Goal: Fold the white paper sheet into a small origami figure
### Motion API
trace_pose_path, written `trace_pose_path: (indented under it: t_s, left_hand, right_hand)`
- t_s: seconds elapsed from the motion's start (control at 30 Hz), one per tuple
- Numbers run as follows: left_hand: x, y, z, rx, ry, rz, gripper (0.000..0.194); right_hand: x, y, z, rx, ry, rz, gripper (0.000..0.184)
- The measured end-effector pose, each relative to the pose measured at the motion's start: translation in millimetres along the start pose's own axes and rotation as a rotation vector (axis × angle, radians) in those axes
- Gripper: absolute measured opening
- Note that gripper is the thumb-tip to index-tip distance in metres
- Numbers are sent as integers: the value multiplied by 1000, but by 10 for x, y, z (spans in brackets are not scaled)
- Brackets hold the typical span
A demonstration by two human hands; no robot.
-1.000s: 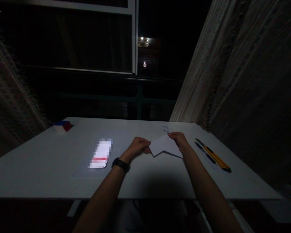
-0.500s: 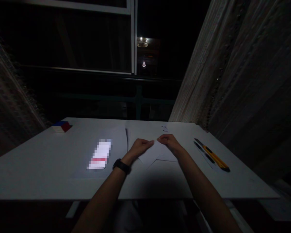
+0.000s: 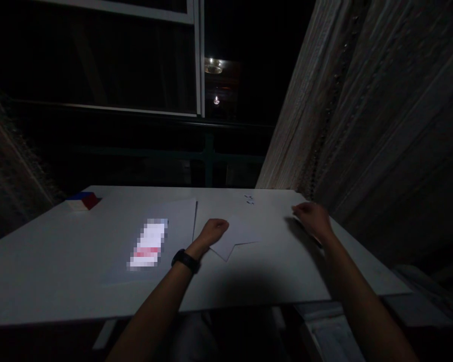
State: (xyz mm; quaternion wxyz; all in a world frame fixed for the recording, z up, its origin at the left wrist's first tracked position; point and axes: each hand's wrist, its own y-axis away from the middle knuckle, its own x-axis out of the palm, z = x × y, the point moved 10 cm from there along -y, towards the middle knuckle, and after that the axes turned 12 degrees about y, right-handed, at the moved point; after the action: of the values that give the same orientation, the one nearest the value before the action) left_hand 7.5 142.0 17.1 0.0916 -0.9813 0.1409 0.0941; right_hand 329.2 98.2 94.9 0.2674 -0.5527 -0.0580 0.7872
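My left hand (image 3: 213, 231), with a black watch (image 3: 186, 260) on the wrist, has its fingers closed on the left edge of a folded white paper (image 3: 236, 235). The paper lies on the white table, with pointed corners toward me. Over to the right, my right hand (image 3: 314, 219) is away from the paper, above the spot where a pen and a yellow cutter lay. Its fingers are bent and somewhat blurred, and I cannot see whether they hold anything. A dark end of the pen (image 3: 318, 244) shows below the hand; the cutter is hidden behind hand and forearm.
A lit phone (image 3: 148, 245) with a blurred screen rests on a white sheet (image 3: 181, 216) to the left. A blue, red and white block (image 3: 82, 201) stands at the table's (image 3: 53, 261) far left. Small blue marks or scraps (image 3: 249, 199) are near the back edge. Curtains (image 3: 290, 110) hang on both sides.
My right hand has let go of the paper and moved right, over the pen and cutter. My left hand stays on the paper. The view has shifted slightly.
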Motion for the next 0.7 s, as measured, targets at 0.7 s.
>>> trace_pose_path:
  t_s: [0.7]
  left_hand:
    - [-1, -5, 72, -5, -140, -2, 37]
  right_hand:
    - [332, 290, -918, -146, 531, 356, 40]
